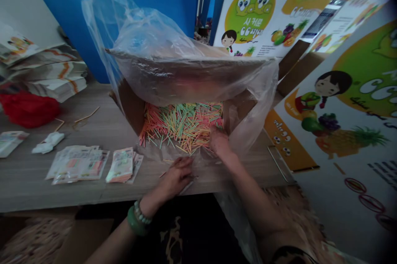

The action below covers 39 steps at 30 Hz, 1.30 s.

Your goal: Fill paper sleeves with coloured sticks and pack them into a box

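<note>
- Inside the open cardboard box (pixel 130 109), straight ahead of me, lies a heap of thin sticks (pixel 182 123) in pink, green, yellow and orange.
- Clear plastic (pixel 262 105) lines the box, hangs over its sides and bunches up above the back edge; its front part spreads down towards the table (pixel 27 183).
- My right hand (pixel 221 142) reaches in at the right front of the heap, its fingers bent down among the sticks; I cannot tell how far open they are, or whether they have hold of any.
- My left hand (pixel 176 177) is low over the table just in front of the box, its fingers partly curled. Something pale and thin shows beneath it, but I cannot tell whether I grip it.
- On that wrist I wear a green bangle (pixel 135 220) and a beaded bracelet (pixel 142 213).
- Left of my left hand lie a small stack of packets (pixel 122 165) and, further left, a wider spread of clear packets (pixel 79 165).
- Beyond those are a crumpled white piece (pixel 48 143) and a red bundle (pixel 29 109), with white packs (pixel 58 78) piled behind.
- To the right stands a large printed carton (pixel 341 111), fruit pictured on its side.
</note>
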Motion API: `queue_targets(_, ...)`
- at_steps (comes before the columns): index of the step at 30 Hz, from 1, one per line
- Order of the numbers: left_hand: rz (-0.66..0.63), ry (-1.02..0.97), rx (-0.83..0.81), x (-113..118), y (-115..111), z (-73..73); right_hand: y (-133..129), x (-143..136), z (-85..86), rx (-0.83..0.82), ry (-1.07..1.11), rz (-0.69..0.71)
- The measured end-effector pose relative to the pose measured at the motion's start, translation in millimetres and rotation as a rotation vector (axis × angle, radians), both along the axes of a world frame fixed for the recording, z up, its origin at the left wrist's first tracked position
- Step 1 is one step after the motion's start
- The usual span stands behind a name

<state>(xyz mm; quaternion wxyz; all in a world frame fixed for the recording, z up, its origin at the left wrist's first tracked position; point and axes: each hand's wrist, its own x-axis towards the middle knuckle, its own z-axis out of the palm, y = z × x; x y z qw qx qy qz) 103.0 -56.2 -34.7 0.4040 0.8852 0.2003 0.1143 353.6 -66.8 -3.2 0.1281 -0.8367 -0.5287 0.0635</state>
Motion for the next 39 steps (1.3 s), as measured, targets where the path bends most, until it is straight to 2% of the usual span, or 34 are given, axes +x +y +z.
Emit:
queue_targets(2,0.11,-0.086,-0.112,-8.8,1.4,1.3,0.4,1.0,1.4,0.069,0.16,-0.039)
queue_targets(4,0.244,-0.154,-0.269,-19.1,6.4,6.9,1.1,-6.5,1.3,0.166,0.434,0.013)
queue_targets(6,0.366,-0.213,-0.44,-29.4,14.1,18.7,2.9,-22.5,-1.0,0.278,0.76,0.112)
queue_targets(8,0.447,-0.282,-0.56,-37.6,22.6,36.2,6.4,-45.1,-5.0,0.333,0.993,0.212)
queue_targets(10,0.482,-0.358,-0.593,-41.9,30.6,55.1,11.6,-71.1,-9.3,0.35,1.098,0.273)
queue_targets(13,0.471,-0.447,-0.525,-40.6,41.9,71.2,22.0,-109.1,-14.2,0.351,0.996,0.359)
queue_targets(15,0.483,-0.481,-0.504,-36.4,48.3,67.2,29.6,-129.0,-17.2,0.32,0.867,0.487)
queue_targets(17,0.529,-0.493,-0.546,-31.3,52.3,53.1,36.3,-142.0,-21.5,0.267,0.778,0.584)
queue_targets(19,0.589,-0.486,-0.616,-26.4,53.1,36.4,40.3,-147.9,-27.5,0.224,0.716,0.588)
queue_targets(21,0.628,-0.474,-0.702,-23.0,51.9,25.8,41.2,-148.5,-33.6,0.194,0.647,0.546)
queue_targets(23,0.633,-0.476,-0.791,-22.7,50.6,26.2,39.9,-145.6,-37.6,0.188,0.587,0.514)
queue_targets(25,0.618,-0.495,-0.818,-27.3,50.6,36.7,38.2,-140.4,-38.0,0.207,0.611,0.476)
queue_targets(28,0.626,-0.526,-0.69,-43.6,51.2,58.2,36.6,-129.2,-33.9,0.335,0.829,0.311)
queue_targets(30,0.596,-0.463,-0.639,-57.2,48.7,66.0,35.6,-121.8,-31.2,0.438,0.97,0.226)
queue_targets(32,0.512,-0.325,-0.661,-68.2,42.0,64.3,34.0,-116.9,-30.6,0.443,1.041,0.241)
queue_targets(34,0.443,-0.194,-0.709,-74.3,32.2,54.8,32.0,-115.4,-32.1,0.381,1.046,0.268)
queue_targets(36,0.446,-0.147,-0.761,-75.5,22.4,43.0,30.3,-116.0,-34.6,0.355,1.036,0.259)
queue_targets(39,0.517,-0.21,-0.809,-73.4,13.6,31.8,28.6,-117.4,-37.6,0.395,1.018,0.255)
